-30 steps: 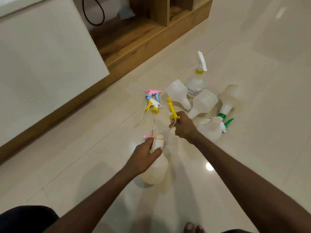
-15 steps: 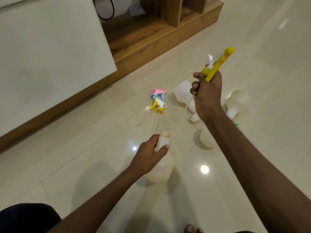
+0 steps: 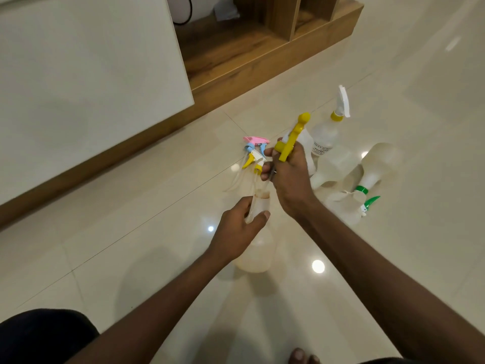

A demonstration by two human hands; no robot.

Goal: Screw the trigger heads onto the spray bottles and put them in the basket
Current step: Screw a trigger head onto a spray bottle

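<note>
Head view — right hand point(image 3: 288, 177) round yellow trigger head point(image 3: 291, 139), left hand point(image 3: 240, 229) round bottle neck point(image 3: 261, 203)

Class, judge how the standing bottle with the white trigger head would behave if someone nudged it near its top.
The tall bottle probably tips easily: it stands upright with the trigger head high above a narrow neck. It looks clear and nearly empty, so likely light. Its rounded body would likely roll on the glossy floor tiles.
</note>
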